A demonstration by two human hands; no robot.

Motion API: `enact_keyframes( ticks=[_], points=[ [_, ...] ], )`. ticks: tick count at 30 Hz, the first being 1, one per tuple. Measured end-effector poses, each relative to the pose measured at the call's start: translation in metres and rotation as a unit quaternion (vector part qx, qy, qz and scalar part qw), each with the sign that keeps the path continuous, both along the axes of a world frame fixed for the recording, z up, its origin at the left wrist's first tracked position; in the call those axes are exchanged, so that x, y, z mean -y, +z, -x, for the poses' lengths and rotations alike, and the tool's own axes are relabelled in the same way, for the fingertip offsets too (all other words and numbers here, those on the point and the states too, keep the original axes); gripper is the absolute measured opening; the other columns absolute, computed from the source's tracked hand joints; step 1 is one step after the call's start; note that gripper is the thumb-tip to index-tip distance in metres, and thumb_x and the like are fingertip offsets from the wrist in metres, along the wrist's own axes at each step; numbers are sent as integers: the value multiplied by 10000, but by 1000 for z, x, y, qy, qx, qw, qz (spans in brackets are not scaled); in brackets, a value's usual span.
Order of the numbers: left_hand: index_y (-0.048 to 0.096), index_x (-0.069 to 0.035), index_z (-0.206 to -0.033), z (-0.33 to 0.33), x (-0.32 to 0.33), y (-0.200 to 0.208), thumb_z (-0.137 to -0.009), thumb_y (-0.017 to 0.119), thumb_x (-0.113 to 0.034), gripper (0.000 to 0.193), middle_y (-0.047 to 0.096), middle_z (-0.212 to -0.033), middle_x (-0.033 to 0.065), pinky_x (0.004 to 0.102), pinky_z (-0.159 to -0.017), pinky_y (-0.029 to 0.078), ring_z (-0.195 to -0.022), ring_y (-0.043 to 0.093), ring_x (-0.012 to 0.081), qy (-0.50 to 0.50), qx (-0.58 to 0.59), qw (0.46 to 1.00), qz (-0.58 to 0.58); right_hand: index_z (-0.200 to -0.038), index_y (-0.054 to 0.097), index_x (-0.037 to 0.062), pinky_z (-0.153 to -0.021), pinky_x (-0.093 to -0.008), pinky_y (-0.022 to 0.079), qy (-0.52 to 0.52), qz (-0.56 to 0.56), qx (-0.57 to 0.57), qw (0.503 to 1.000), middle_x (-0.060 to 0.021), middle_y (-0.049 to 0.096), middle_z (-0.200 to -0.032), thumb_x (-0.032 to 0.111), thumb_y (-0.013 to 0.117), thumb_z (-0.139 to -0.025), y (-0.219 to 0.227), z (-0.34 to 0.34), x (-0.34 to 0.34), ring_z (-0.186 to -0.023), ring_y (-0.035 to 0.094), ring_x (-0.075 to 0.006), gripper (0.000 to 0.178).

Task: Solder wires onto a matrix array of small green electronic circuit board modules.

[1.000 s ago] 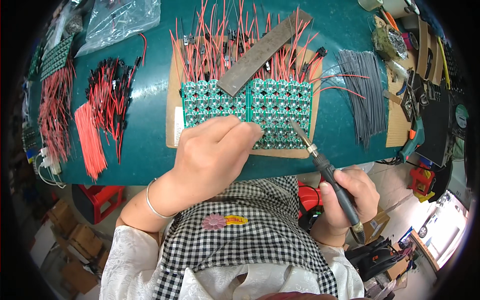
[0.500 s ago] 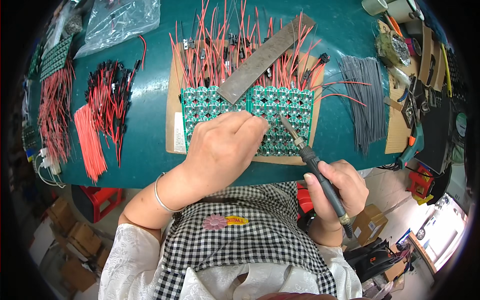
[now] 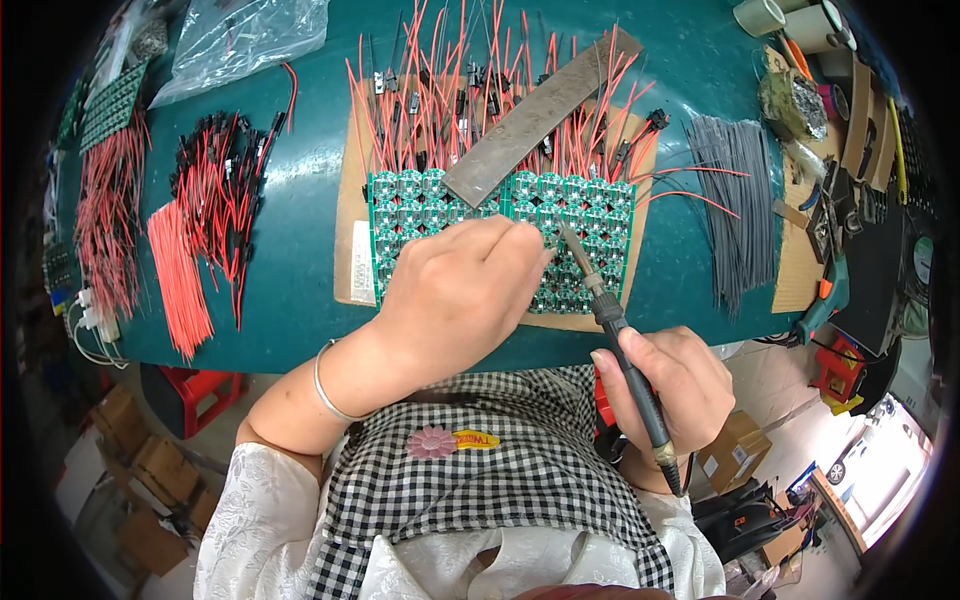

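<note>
A panel of small green circuit boards [image 3: 400, 212] lies on a cardboard sheet [image 3: 355, 205] in front of me. Over its left half sits my left hand [image 3: 465, 280], fingers pinched together; whatever they hold is hidden. A soldering iron [image 3: 628, 350] is gripped in my right hand [image 3: 680, 385], its tip pointing up and left at the right half of the panel. Whether the tip touches a board I cannot tell. Red and black wires [image 3: 435, 110] with black connectors fan out behind the panel. A flat metal bar [image 3: 540, 115] lies slantwise across wires and panel.
To the left lie bundled red wires [image 3: 180, 280], wires with black connectors [image 3: 225, 180] and another wired panel [image 3: 112, 105]. Grey wires [image 3: 735, 210] are piled to the right. Beyond them are a lump of metal wool [image 3: 793, 105] and a teal-handled tool [image 3: 825, 300]. A plastic bag [image 3: 245, 45] lies at the back left.
The whole scene sits slightly further right in the picture. My left fingertips and the iron have shifted only a little, and both grips look the same.
</note>
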State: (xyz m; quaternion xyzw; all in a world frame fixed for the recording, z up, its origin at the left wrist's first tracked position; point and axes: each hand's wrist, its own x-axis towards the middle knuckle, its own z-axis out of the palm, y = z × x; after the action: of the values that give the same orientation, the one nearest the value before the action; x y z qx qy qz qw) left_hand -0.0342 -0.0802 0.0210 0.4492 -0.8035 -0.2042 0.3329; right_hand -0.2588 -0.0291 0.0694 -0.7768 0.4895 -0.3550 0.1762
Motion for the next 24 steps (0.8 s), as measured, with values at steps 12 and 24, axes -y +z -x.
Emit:
enact_keyframes(
  ticks=[12,24],
  points=[
    [726,-27,-955,-11,6,19,-795,815,30,191,655,-751,92,355,-555,508,-633,647,255,4,8,1000,21,-973,731,-48,-524,-317,496,-35,14,97,995,-125,674,-693,-35,878,-708,1,22,6,-562,643,-231,303],
    [649,-45,-1001,-2,18,-2,-800,693,-29,206,618,-790,84,406,-577,541,-718,675,283,4,23,999,39,-1019,725,-28,-538,-323,533,-13,-4,73,997,-138,710,-758,-49,894,-729,-12,14,20,-595,672,-237,337]
  ],
)
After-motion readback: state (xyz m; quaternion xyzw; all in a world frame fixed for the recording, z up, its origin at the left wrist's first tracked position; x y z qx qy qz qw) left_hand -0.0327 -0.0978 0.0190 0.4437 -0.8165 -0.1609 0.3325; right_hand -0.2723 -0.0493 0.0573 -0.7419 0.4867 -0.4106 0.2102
